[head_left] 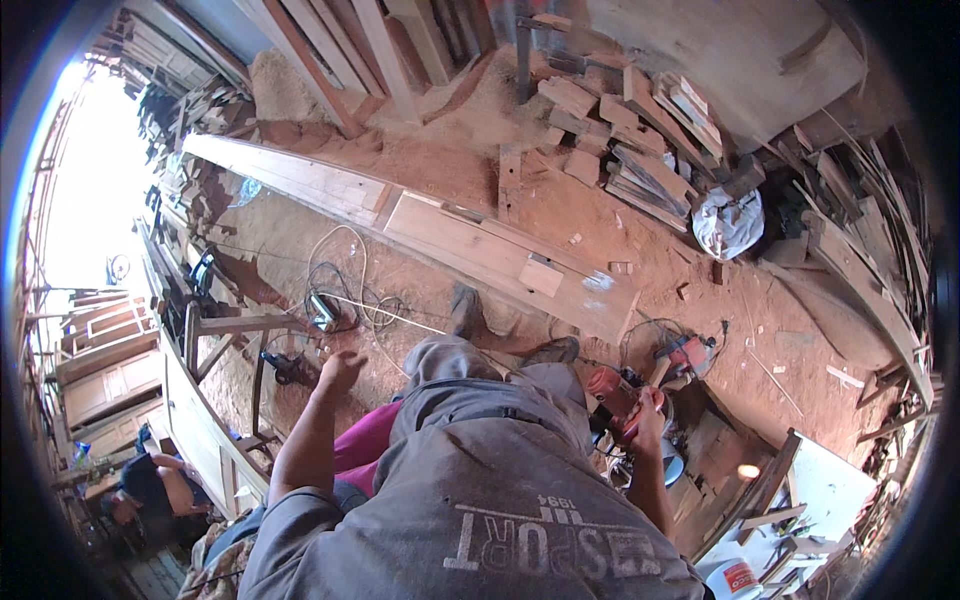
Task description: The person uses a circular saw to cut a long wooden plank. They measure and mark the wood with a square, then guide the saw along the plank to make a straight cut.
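Observation:
My right hand (pixel 648 408) is closed on the handle of a red power tool (pixel 610 392), held low beside my right leg. The tool's underside is hidden, and its exact kind cannot be made out. My left hand (pixel 343 370) hangs out to the left, its fingers loosely curled with nothing visible in them. Below it on the ground lie a cable coil (pixel 375 308) and a dark power tool (pixel 288 368). In front of my feet stretches a long wooden plank (pixel 470 245) with smaller boards on top. A second red power tool (pixel 688 355) rests on the ground to the right.
Stacked wood offcuts (pixel 630 130) and a white sack (pixel 728 222) stand at the far right. Timber leans at the back. A wooden frame (pixel 240 325) is at the left, with another person (pixel 165 490) beyond. A white bucket (pixel 735 578) sits near right.

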Demonstrator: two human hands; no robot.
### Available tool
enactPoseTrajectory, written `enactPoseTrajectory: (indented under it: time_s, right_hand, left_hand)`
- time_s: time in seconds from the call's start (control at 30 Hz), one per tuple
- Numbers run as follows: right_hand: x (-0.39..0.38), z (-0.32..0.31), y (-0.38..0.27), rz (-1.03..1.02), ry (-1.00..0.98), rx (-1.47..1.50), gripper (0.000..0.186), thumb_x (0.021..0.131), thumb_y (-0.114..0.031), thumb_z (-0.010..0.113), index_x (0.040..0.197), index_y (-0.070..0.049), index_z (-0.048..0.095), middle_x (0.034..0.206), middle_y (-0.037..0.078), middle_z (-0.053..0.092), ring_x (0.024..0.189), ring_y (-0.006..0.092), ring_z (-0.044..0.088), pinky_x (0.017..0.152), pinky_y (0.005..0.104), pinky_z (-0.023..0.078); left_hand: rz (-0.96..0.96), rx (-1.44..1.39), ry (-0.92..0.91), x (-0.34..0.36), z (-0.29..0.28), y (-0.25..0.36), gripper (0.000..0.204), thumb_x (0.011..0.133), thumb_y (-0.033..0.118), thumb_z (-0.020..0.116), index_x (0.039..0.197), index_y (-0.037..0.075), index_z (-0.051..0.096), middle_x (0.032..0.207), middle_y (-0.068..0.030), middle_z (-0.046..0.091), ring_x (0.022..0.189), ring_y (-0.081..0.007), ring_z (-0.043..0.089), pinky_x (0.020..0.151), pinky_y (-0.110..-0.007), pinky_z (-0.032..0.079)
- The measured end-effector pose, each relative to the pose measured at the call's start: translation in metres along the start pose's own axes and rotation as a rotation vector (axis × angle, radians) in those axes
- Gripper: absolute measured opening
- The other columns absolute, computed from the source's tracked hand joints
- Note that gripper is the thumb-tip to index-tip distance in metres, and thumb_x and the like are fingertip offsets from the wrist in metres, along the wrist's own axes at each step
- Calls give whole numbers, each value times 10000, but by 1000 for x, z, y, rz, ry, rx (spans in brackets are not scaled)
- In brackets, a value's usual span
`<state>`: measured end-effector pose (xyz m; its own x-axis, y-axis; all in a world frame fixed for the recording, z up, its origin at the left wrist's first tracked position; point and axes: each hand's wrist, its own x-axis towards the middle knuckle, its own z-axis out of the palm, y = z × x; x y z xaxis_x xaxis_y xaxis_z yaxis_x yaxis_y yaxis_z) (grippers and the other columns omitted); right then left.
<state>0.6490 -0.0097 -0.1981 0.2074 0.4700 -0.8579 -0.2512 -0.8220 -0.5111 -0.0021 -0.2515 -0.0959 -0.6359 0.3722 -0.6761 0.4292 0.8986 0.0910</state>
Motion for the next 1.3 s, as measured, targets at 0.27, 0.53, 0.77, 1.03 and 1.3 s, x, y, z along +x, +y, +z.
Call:
enactPoseTrajectory:
  time_s: [0.27,0.53,0.77,1.03,1.3]
  right_hand:
    - [-57,-24,-31,-191,-302,376,485,1072,-530,615,1294,-101,589,1090,44,683,846,185,668,642,381,558]
    - [-163,13,-91,-450,-113,276,279,1107,-374,615,1137,-99,649,733,-21,572,588,134,565,569,347,557]
    - [-233,69,-138,-645,106,28,131,1065,-174,677,1081,-45,672,641,-28,510,474,110,490,407,309,444]
    - [-309,97,-152,-908,192,-395,162,994,-102,696,1085,28,727,718,-18,606,584,83,549,529,272,437]
    - [-326,191,-176,-1383,239,-993,372,857,-164,780,1178,9,706,974,278,746,924,487,738,797,523,588]
  left_hand:
    - [495,-250,254,11,20,148,346,950,332,755,1124,35,794,1118,-204,788,1078,-374,757,937,-419,578]
    - [619,-239,143,43,21,168,393,981,358,690,865,-18,703,839,-280,681,809,-428,739,695,-503,531]
    - [556,-321,235,114,44,73,321,1016,305,617,1003,16,756,909,-192,748,875,-339,733,803,-426,550]
    - [285,-774,409,89,-18,75,459,1080,369,623,817,-6,607,733,-43,598,721,-145,540,691,-366,476]
    - [519,-1064,631,87,-91,157,510,1102,384,639,743,32,556,728,23,510,724,-93,417,663,-306,377]
